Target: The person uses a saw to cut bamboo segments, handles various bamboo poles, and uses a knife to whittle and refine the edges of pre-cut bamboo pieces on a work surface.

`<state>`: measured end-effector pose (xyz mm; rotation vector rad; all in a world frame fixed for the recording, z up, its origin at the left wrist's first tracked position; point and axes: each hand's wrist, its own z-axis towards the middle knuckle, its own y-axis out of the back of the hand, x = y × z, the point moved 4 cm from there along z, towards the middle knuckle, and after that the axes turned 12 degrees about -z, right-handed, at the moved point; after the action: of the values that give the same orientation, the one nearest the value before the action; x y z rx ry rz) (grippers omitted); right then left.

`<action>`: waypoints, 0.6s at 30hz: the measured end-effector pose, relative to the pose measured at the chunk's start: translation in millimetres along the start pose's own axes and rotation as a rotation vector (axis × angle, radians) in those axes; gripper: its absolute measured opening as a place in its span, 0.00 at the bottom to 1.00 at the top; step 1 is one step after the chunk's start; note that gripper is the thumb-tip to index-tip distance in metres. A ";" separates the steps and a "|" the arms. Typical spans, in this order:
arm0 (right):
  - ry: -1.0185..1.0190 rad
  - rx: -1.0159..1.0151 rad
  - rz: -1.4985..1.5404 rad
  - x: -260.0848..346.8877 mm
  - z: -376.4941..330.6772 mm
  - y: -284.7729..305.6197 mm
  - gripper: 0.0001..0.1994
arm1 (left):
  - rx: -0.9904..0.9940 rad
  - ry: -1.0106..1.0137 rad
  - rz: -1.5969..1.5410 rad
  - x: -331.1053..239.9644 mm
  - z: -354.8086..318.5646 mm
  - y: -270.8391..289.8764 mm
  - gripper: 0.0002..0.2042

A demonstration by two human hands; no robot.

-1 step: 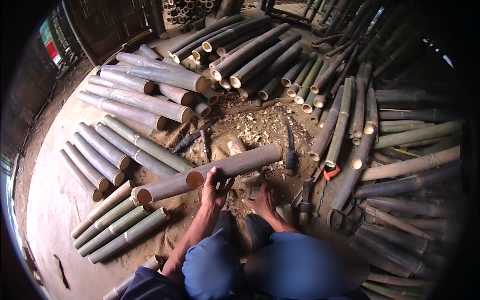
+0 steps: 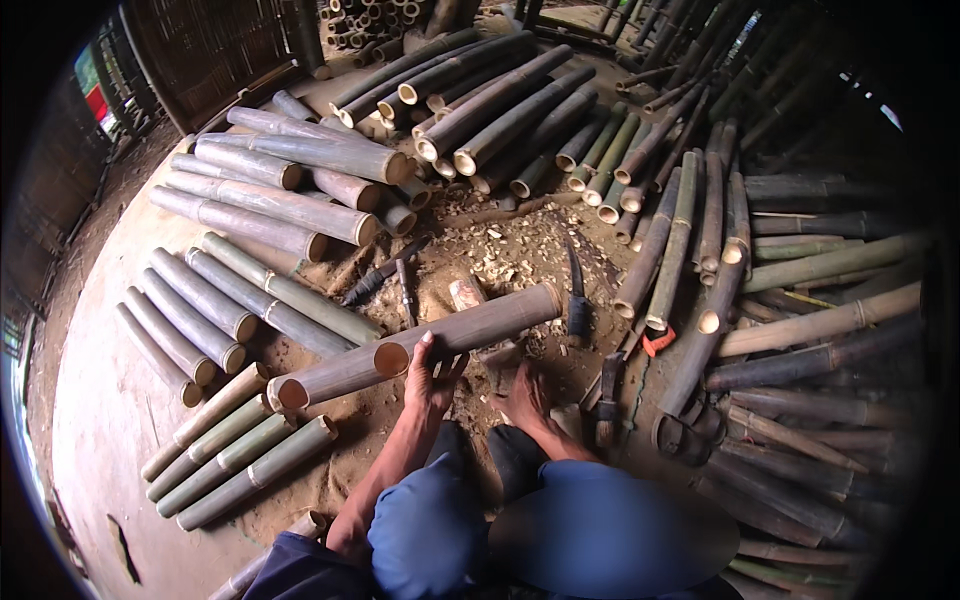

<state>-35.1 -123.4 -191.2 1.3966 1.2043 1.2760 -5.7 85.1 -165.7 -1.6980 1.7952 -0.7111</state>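
Near the centre, slanting from about eight o'clock to three, got a fat bamboo tube [image 2: 455, 333] held by the left hand [image 2: 430, 385]. Looks smooth and greyish brown with a faint purple tinge, pretty straight, with a thin paler rim at the three o'clock end. Shows a round rusty-brown patch [image 2: 391, 359] partway along the side, plus another round rusty face at the eight o'clock end. Can't judge the depth of either. Overlaps some shorter bamboo pieces [image 2: 240, 447] over at eight o'clock, but can't tell if actually touching.

Gripped with the left thumb laid on top and the fingers spread along the lower side, so basically pinching the tube just beside that patch. As for the right hand [image 2: 525, 400], sits around five o'clock, below the tube and apart from it. Looks bent at the fingers, but can't tell whether spread, pressed together or pinching something.

Compared with the earlier shot, hardly changed tbh. Kept the same left-hand hold, same slant, same spot on the tube. Can only make out a tiny slide toward ten o'clock in the black-handled knife [image 2: 577, 315] at three and the wood chips [image 2: 505, 255] near twelve.
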 end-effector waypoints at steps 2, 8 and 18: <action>0.024 0.197 -0.010 -17.5 6.1 7.0 0.45 | -0.024 0.030 0.042 19.3 11.3 7.0 0.21; -0.226 -0.215 0.553 -95.7 21.7 85.4 0.16 | -0.106 0.276 0.311 17.6 10.4 47.5 0.36; -0.296 0.038 -0.185 -321.2 76.4 66.9 0.16 | 0.255 0.337 1.898 -160.5 -115.1 -77.2 0.27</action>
<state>45.2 -450.4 -182.5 1.4084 1.1279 0.8886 -27.5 240.9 -23.5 0.6540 2.3367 -0.2234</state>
